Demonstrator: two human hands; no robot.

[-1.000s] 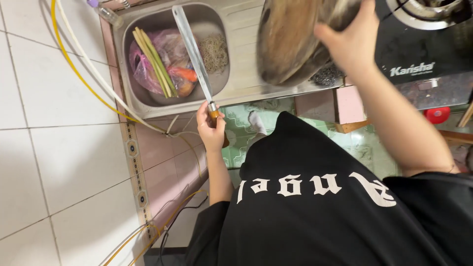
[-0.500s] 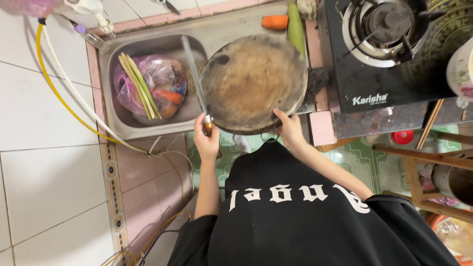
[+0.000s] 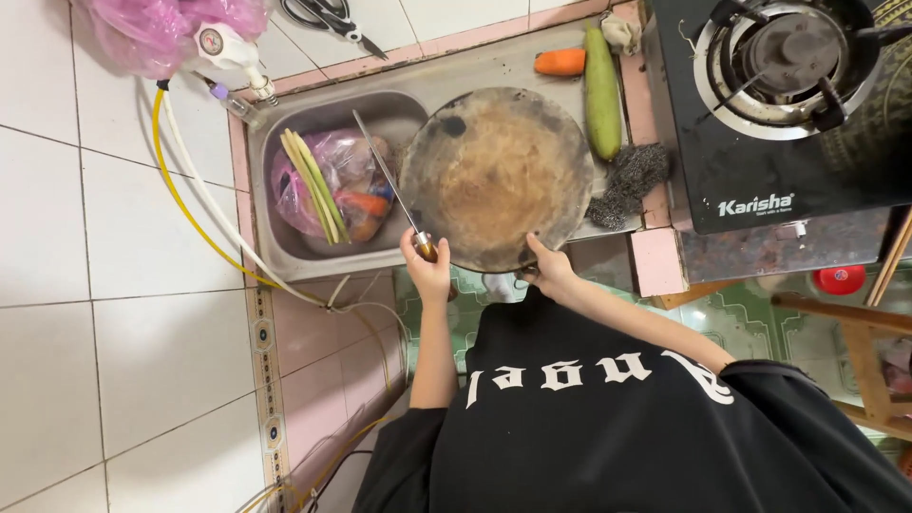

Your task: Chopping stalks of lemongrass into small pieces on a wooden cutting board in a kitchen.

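Fingers of the left hand [image 3: 427, 269] are clenched around the handle of a long knife [image 3: 388, 182], whose blade slants toward the upper left over the sink [image 3: 285, 249] at mid-frame. Fingers of the right hand [image 3: 548, 269] grasp the lower rim of a round, worn pan [image 3: 496, 176] that rests over the sink's right edge. Inside the sink lies a pink bag [image 3: 344, 180] with yellow stalks. Right of the pan sit a steel scourer [image 3: 629, 179], a green gourd [image 3: 600, 90] and a carrot [image 3: 559, 62]. A gas stove [image 3: 779, 185] fills the upper right.
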